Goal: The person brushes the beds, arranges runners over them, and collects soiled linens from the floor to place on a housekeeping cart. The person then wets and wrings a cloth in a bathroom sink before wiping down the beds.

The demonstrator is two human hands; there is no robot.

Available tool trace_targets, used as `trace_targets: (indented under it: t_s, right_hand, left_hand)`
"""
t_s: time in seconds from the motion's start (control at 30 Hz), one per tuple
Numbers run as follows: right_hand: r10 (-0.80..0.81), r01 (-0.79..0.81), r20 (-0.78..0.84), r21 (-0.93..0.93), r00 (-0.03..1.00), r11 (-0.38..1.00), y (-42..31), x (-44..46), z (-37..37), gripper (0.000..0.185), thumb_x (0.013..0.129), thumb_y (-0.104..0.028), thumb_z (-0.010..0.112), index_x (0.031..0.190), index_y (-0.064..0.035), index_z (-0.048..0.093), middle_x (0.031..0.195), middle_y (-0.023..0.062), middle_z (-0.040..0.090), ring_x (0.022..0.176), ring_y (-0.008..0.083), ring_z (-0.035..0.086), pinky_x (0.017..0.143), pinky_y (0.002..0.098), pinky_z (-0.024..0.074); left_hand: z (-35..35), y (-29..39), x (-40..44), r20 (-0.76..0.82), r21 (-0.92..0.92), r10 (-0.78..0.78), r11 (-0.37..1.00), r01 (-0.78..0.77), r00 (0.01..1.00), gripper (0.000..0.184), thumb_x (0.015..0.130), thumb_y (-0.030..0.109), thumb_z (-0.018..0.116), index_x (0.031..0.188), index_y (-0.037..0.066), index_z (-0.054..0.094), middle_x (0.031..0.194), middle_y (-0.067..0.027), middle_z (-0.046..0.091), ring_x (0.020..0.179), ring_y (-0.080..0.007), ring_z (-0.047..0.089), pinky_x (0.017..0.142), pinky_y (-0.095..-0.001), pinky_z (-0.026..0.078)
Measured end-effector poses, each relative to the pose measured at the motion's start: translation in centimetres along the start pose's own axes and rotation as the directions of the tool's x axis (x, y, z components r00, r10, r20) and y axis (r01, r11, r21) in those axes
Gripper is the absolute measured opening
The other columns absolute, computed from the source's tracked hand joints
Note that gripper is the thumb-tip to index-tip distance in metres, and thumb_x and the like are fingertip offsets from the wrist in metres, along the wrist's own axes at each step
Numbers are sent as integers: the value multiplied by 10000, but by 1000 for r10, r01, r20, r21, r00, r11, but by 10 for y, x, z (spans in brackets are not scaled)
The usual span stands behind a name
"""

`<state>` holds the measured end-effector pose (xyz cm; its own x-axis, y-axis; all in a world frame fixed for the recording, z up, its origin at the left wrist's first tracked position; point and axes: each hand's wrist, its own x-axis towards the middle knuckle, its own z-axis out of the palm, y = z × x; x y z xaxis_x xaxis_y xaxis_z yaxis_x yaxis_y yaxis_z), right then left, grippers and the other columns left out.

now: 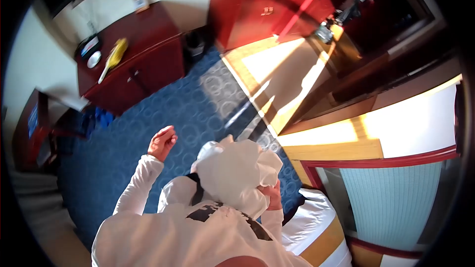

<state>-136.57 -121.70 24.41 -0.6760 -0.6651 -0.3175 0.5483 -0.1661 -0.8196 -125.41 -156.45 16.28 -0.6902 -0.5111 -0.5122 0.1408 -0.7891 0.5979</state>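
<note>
A bunched white cloth point(232, 170) hangs in front of my body, over the blue patterned carpet point(183, 104). My right hand point(272, 195) is closed on its lower right edge. Out to the left, my left hand point(163, 143) is raised above the carpet with its fingers curled together, apart from the cloth. Nothing shows between those fingers.
A dark red cabinet point(141, 34) at the upper left bears a yellow duster point(116, 54) and a white round item point(94, 59). A bed with white bedding point(311, 217) lies close on my right. Red wardrobe doors point(257, 15) stand ahead.
</note>
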Motion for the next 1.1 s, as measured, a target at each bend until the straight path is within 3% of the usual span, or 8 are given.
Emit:
trace_targets:
  t_s: [0.13,0.2,0.43,0.57,0.67,0.73,0.93,1.1]
  right_hand:
    - [-171,183,-144,80,975,980,-67,54,-23,447,743,-165,562,1161,-22,493,1083,95,568,962,203,562,841,329,450]
    - [-280,311,-227,114,933,944,-101,91,-37,454,759,-187,556,1177,-27,478,1103,94,556,983,204,549,855,331,441]
    - [-574,648,-315,238,756,724,-259,251,-116,482,815,-262,532,1233,-48,424,1171,90,514,1057,207,507,903,340,408]
    - [-129,217,-194,547,972,809,-336,353,-164,557,897,-445,396,1320,-98,294,1290,70,400,1180,218,390,983,356,327]
    - [-26,87,-306,186,952,979,-347,430,-215,459,869,-173,489,1290,-54,349,1164,111,475,1076,206,472,889,326,410]
    - [-408,206,-159,-668,899,715,-339,471,-253,443,877,-156,483,1289,-48,361,1159,111,476,1031,180,499,842,292,424]
    - [-157,-125,-303,-732,940,669,-370,557,-337,624,836,-179,583,1352,-65,252,1262,140,410,1128,205,436,907,304,395]
    - [-438,138,-305,-668,846,731,-375,660,-402,1046,662,-342,728,1392,-94,21,1362,225,232,1241,360,273,1014,414,258]
  left_hand:
    - [131,-31,124,371,392,-108,918,-50,922,147,817,42,568,962,19,565,773,-65,574,669,-150,560,602,-233,462]
    - [220,-45,147,494,328,-492,869,371,717,177,841,116,559,982,8,566,799,-39,586,708,-104,558,645,-247,469]
    - [388,-148,232,493,732,-726,644,222,479,194,846,143,556,1005,36,586,887,-43,597,823,-145,576,740,-274,471]
    - [471,-155,299,465,740,-748,622,255,474,192,847,145,556,1002,36,587,887,-42,597,822,-148,576,741,-276,471]
    - [521,-148,357,426,691,-719,650,315,549,191,847,146,556,1000,37,588,887,-42,597,821,-150,576,741,-277,471]
    - [547,-146,398,393,641,-689,680,357,609,190,847,147,556,999,37,588,887,-42,597,821,-151,576,742,-278,471]
    - [642,-162,545,317,611,-690,674,416,651,188,848,151,555,995,38,589,886,-41,597,819,-155,576,743,-280,470]
    - [771,-191,645,372,728,-773,586,355,514,186,849,153,555,992,39,590,886,-40,597,818,-158,576,744,-282,470]
